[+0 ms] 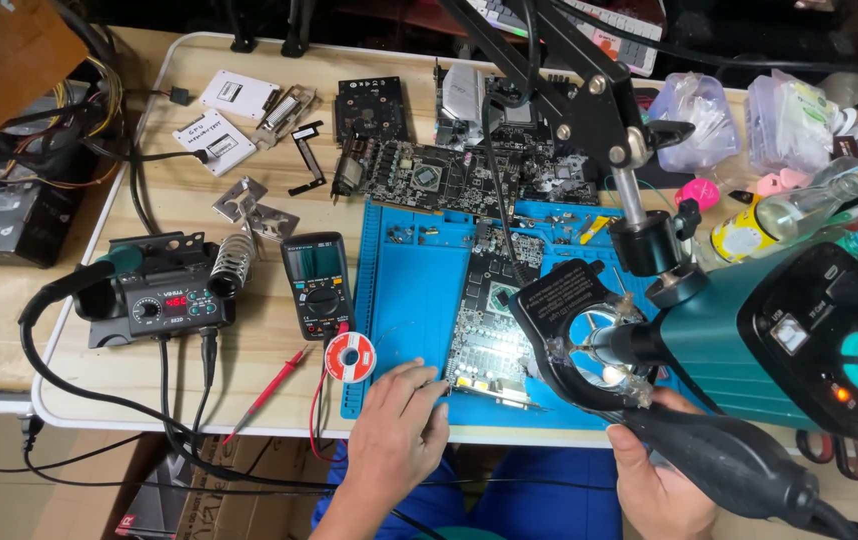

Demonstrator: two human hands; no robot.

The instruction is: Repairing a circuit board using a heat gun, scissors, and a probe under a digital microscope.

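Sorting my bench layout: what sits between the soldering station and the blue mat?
In the head view, a black multimeter lies between the soldering station and the blue mat, with a solder spool just below it.

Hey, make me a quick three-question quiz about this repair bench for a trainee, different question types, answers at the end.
1. True or false: the right hand grips a black hot-air handle.
2. Multiple choice: the solder spool lies A) on the circuit board; B) on the table just left of the blue work mat; C) on top of the soldering station.
3. Fill in: the left hand rests at the front edge of the blue ____.

Key: 1 true; 2 B; 3 mat.
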